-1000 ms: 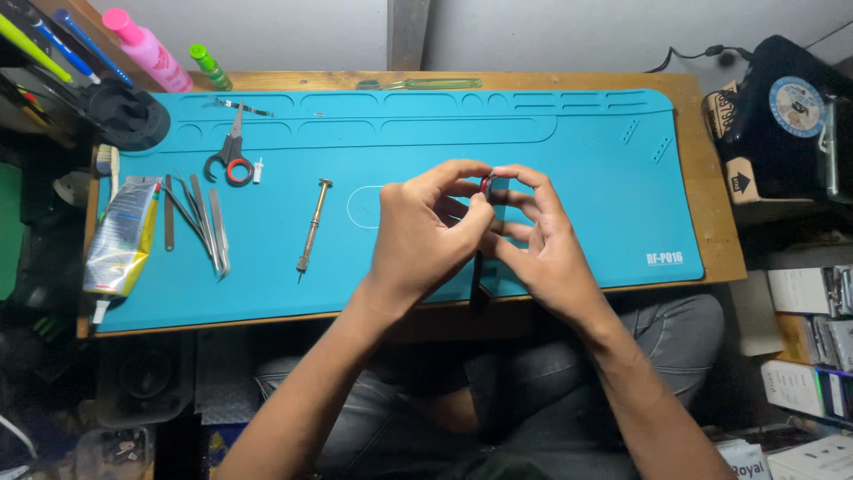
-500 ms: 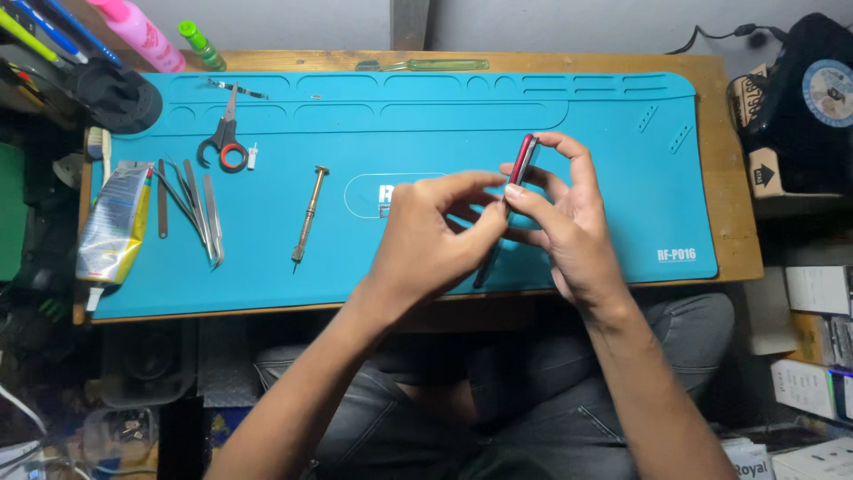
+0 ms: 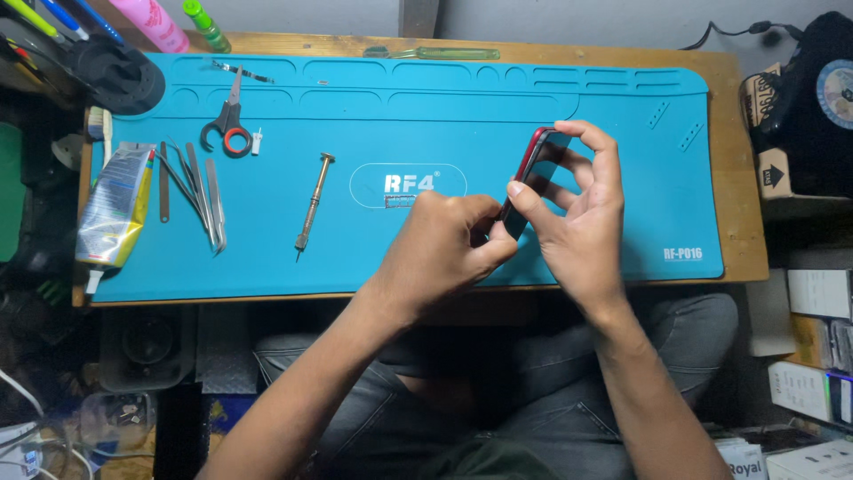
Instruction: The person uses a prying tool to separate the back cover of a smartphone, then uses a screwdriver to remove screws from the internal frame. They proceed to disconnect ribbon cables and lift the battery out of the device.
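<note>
Red-edged and dark-faced, the phone (image 3: 531, 173) stands tilted on its side above the blue work mat (image 3: 498, 116), lifted clear of it near the middle-right. The right hand (image 3: 582, 222) curls around it, fingertips over the top edge and thumb pressed to the near side. The left hand (image 3: 449, 244) is closed into a pinch at the phone's lower end, touching it; whatever sits between those fingers is hidden. Open mat lies all around, wide to the right and toward the far rim. To the left, well apart, rests a slim screwdriver (image 3: 313, 203), then a row of tweezers (image 3: 200, 191), scissors (image 3: 229, 124) and a glue tube (image 3: 114, 209) at the mat's left edge. The wooden desk (image 3: 742, 160) shows along the right border.
</note>
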